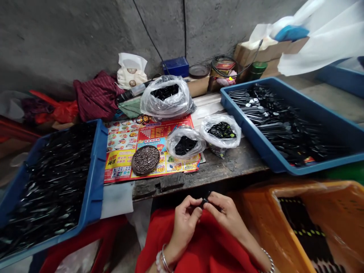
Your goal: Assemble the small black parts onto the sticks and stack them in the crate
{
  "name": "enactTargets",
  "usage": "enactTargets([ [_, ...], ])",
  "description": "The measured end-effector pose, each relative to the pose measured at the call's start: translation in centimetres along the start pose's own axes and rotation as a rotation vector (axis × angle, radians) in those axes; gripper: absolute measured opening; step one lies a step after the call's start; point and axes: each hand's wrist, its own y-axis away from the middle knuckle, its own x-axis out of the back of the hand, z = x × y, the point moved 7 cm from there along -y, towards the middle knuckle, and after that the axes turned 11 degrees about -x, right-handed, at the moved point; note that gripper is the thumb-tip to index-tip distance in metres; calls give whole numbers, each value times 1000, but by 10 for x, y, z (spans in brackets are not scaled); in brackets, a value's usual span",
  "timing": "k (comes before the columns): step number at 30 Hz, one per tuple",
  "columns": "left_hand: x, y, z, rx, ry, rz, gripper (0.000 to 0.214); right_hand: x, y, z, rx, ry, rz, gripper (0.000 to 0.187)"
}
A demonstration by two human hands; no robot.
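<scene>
The worn wooden counter (227, 167) ran along a grey wall, hemmed in on both sides. At its right stood a blue tray (250, 140) heaped with black, long-handled pieces; at its left, a second blue tray (96, 170) was filled with dark, glossy pieces. An orange crate (261, 204) sat below the right-hand tray, near the right arm. A red-and-yellow printed flyer (122, 151) covered part of the counter, with a large clear plastic bag (150, 106) of black parts at its back edge. Two smaller bags, one of black parts (184, 146) and one of round black parts (222, 131), stood side by side in front. The left grip (186, 218) and right grip (223, 208) met above red cloth, just before the counter's edge. A round dish (139, 172) of small metal screws rested on the flyer. Smallest was a black piece (205, 199), pinched narrowly by both grips, fingers partly hiding it.
</scene>
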Motion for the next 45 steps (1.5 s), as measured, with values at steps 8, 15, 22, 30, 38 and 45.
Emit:
enactTargets([
  [8, -2, 3, 1, 19, -30, -12, 25, -6, -6, 12, -206, -214, -147, 50],
  [15, -6, 7, 7, 1, -31, -7, 15, -21, 9, 40, -534, -498, -312, 61],
  [22, -4, 15, 3, 31, -2, 47, 11, -40, 29, 63, -779, -749, -461, 59],
  [30, -3, 17, -9, 207, 171, 85, 28, -24, 21, 80, -697, -539, -223, 49],
  [38, -5, 13, -13, 227, 281, 88, 40, -7, 9, 55, -453, -435, 4, 41],
  [45, 21, -2, 15, 69, -64, 39, 11, -14, -4, 28, -473, -599, 61, 43],
])
